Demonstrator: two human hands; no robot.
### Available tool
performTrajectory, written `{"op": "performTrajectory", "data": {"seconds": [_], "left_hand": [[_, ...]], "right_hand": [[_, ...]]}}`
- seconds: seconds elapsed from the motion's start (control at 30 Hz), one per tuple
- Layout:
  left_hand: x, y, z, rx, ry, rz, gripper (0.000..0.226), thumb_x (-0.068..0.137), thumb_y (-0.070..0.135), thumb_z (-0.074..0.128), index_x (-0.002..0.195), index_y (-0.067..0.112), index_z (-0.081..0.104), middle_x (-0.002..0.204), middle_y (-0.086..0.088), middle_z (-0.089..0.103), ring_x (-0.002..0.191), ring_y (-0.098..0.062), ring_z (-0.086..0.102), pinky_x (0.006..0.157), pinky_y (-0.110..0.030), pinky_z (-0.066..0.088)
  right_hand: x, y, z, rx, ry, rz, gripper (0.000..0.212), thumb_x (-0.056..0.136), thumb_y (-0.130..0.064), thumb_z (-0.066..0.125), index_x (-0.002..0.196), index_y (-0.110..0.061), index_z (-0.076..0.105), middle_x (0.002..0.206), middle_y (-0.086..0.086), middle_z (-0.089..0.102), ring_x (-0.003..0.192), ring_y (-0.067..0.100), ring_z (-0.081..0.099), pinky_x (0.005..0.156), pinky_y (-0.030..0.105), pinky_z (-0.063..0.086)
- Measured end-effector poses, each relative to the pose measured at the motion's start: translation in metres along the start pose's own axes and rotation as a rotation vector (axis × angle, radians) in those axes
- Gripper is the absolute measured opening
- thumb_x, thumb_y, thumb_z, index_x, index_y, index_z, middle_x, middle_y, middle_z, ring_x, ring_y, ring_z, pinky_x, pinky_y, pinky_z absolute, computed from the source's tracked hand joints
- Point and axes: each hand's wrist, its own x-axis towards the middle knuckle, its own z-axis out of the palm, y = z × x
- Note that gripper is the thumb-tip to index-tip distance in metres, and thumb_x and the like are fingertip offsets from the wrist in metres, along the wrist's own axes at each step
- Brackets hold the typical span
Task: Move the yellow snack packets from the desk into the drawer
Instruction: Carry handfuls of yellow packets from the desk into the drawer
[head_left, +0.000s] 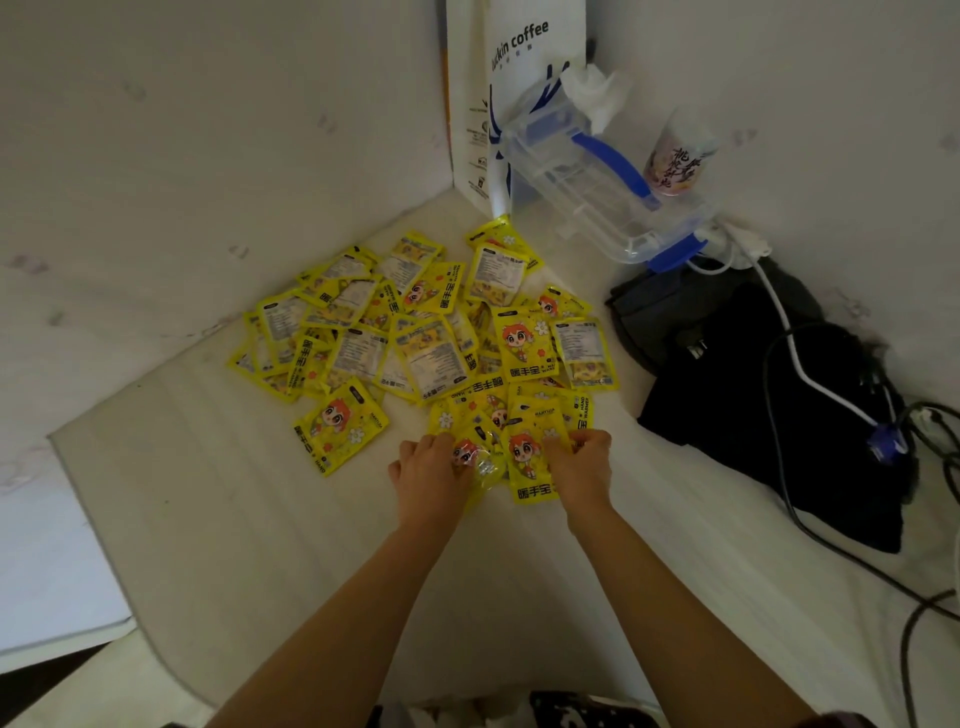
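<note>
So, both sets of fingers are curled down into the near edge of the pile: the left hand (428, 475) grips a crinkled yellow foil packet with a red-haired cartoon figure (480, 462), and the right hand (579, 467) pinches the flat one beside it (527, 467). Those two packets sit just below centre frame, between the hands.

The rest of the heap of glossy yellow snack packets (415, 332) fans up and left toward the corner, overlapping every which way, one lying a bit apart at lower left (340, 426).

They're all on a pale white desk surface (249, 519), with bare room on the left and lower middle of the frame, around the forearms. The desk's edge runs down the left side.

The right side is tighter: a black fabric bundle (769, 415) with white and black cables (795, 358) over it sits near the pile's right edge. In the upper right corner stand a clear plastic box with blue clips (597, 192), a white paper coffee bag (498, 104) and a printed cup (675, 156).
</note>
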Motion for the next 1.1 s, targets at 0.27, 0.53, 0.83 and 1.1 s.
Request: {"op": "performTrajectory", "data": {"seconds": [0.27, 0.53, 0.83, 1.1], "left_hand": [[-0.007, -0.015, -0.016, -0.283, 0.022, -0.034, 0.022, 0.087, 0.035, 0.065, 0.097, 0.019, 0.055, 0.091, -0.001, 0.059, 0.083, -0.026, 0.061, 0.064, -0.031, 0.043], [0.01, -0.076, -0.062, -0.33, 0.003, -0.12, 0.05, 0.08, 0.023, 0.076, 0.125, 0.015, 0.058, 0.112, -0.011, 0.064, 0.098, -0.031, 0.063, 0.081, -0.038, 0.051], [0.059, -0.115, -0.094, -0.11, -0.039, -0.115, 0.038, 0.078, 0.014, 0.076, 0.111, -0.001, 0.064, 0.113, -0.021, 0.057, 0.106, -0.038, 0.055, 0.083, -0.034, 0.038], [0.071, -0.125, -0.084, -0.095, -0.074, -0.165, 0.032, 0.082, 0.023, 0.071, 0.103, 0.002, 0.058, 0.108, -0.02, 0.059, 0.104, -0.041, 0.055, 0.085, -0.044, 0.045]], "right_hand": [[0.003, 0.0, -0.005, -0.134, -0.102, -0.006, 0.033, 0.073, -0.026, 0.079, 0.088, -0.002, 0.063, 0.085, 0.015, 0.067, 0.08, 0.03, 0.063, 0.075, 0.046, 0.053], [0.019, -0.03, -0.04, -0.555, -0.316, -0.39, 0.02, 0.088, -0.02, 0.065, 0.074, -0.016, 0.052, 0.069, -0.006, 0.052, 0.069, 0.015, 0.051, 0.051, 0.017, 0.03], [0.058, -0.048, -0.034, -0.993, -0.456, -0.502, 0.028, 0.092, -0.026, 0.059, 0.113, -0.007, 0.063, 0.128, 0.015, 0.051, 0.121, 0.031, 0.047, 0.093, 0.029, 0.036], [0.069, -0.043, -0.024, -1.165, -0.437, -0.558, 0.039, 0.092, -0.042, 0.05, 0.127, -0.028, 0.054, 0.148, -0.002, 0.037, 0.133, 0.035, 0.034, 0.107, 0.05, 0.031]]}}
